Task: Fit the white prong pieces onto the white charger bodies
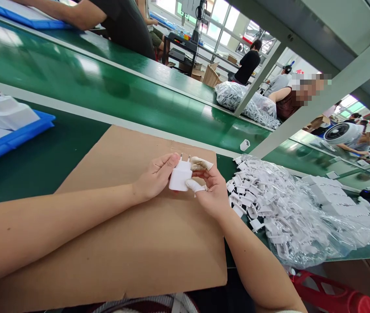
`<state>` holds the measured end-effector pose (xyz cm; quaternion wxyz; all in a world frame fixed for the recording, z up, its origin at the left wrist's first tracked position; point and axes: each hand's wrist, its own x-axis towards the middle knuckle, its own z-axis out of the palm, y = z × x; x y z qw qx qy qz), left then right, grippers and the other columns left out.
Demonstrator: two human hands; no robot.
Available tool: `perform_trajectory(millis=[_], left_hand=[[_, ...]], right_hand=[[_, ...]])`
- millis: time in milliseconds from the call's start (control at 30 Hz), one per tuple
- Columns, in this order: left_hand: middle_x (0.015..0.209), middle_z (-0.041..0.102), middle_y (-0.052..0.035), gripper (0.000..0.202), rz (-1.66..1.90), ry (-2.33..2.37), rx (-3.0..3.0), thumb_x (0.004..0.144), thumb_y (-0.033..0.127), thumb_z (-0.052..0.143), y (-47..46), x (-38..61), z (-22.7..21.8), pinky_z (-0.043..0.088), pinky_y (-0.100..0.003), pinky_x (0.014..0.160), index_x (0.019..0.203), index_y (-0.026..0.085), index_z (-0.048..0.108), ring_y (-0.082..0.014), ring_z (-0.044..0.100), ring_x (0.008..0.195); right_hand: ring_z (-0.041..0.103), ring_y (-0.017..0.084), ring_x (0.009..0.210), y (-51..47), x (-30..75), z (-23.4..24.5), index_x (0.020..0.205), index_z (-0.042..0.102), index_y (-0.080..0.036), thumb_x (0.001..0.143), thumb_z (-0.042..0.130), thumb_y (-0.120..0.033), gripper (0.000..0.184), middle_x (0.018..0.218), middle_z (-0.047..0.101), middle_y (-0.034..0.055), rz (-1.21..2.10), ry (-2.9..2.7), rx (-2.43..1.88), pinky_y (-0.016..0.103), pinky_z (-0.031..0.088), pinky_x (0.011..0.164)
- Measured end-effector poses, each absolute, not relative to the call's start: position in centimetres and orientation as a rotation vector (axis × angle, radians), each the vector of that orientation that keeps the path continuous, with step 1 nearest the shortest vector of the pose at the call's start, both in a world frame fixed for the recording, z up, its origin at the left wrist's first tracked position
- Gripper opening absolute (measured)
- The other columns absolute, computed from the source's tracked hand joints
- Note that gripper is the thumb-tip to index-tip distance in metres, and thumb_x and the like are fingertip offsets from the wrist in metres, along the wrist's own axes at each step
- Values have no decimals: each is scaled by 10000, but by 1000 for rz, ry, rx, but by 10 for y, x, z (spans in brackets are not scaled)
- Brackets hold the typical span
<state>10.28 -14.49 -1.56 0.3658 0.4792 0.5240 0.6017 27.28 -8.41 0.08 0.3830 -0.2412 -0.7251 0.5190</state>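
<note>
Between my two hands is a white plug charger (180, 177), its two metal pins pointing up and away from me. My left hand (159, 176) grips its left side, thumb along the edge near the pins. On the other side, my right hand (209, 184) pinches the charger with thumb and finger, both wearing whitish finger covers. Both hands are over a brown cardboard sheet (159, 243). Close to my right hand, many white plug parts (253, 195) spill from a clear plastic bag (302, 230).
A blue tray (15, 137) with white chargers (4, 111) stands at the left. Behind the cardboard runs a green conveyor belt (133, 100), with one small white charger (245, 144) at its near edge. A slanted metal post (289, 104) rises at right. Co-workers (248, 63) work beyond.
</note>
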Motion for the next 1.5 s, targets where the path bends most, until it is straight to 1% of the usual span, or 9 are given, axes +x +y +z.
perform_trajectory(millis=[133,300,433,667,1000,1100,1233,1367,1500], left_hand=[[638,513,11,627,1560,1331,1322,910,792,511,-145,99,-15,436,-274,551,701,201,506,-142,478,584],[750,577,2,549,1476,1167,1250,850,718,676,-144,99,-8,556,-289,641,759,194,536,-162,583,693],[839,630,-24,489,1460,1088,1133,892,655,676,-151,105,4,614,-332,690,814,185,565,-195,650,773],[807,642,-27,481,1572,1141,1305,988,631,556,-166,108,16,629,-305,674,851,177,634,-182,666,730],[748,655,-10,521,1683,1206,1444,1024,628,485,-172,110,18,608,-232,638,806,183,649,-154,679,691],[849,697,-39,509,1655,1093,1388,1005,656,502,-169,108,13,629,-288,713,878,186,650,-188,709,783],[1083,729,-95,494,1450,1001,1281,856,567,782,-155,108,5,625,-370,820,1137,202,605,-263,733,979],[1136,727,-104,522,1386,1201,1176,755,477,870,-141,98,8,571,-446,957,1105,204,595,-296,714,1080],[1178,727,-79,540,1462,1416,1177,714,470,886,-148,65,35,510,-491,1046,1101,219,605,-296,704,1114]], right_hand=[[701,206,1049,-82,274,-1,1298,622,-285,793,748,-283,521,1218,722,54,1339,-1841,-592,418,578,1019],[682,223,1133,-77,278,2,1343,597,-280,858,725,-352,506,1293,694,77,1280,-1901,-573,441,565,1046],[637,270,1243,-76,283,5,1404,562,-282,763,872,-416,724,1387,643,105,1059,-2082,-404,450,549,1070],[707,250,1039,-83,283,9,1422,578,-270,787,866,-467,724,1180,726,101,637,-2015,-192,390,605,920],[720,239,1049,-89,283,14,1425,558,-275,780,881,-429,738,1195,738,97,606,-1995,-156,364,612,923],[720,242,1059,-87,284,12,1429,548,-278,794,873,-398,723,1218,734,96,556,-2020,-182,374,610,933],[698,267,1129,-77,287,8,1450,531,-284,818,847,-335,708,1296,704,105,504,-2088,-332,433,588,990],[669,289,1188,-64,288,3,1477,504,-282,800,850,-356,764,1371,664,115,660,-2126,-474,494,573,1013],[671,259,1153,-62,290,6,1452,519,-283,864,775,-334,644,1368,659,114,763,-2014,-522,475,588,964]])
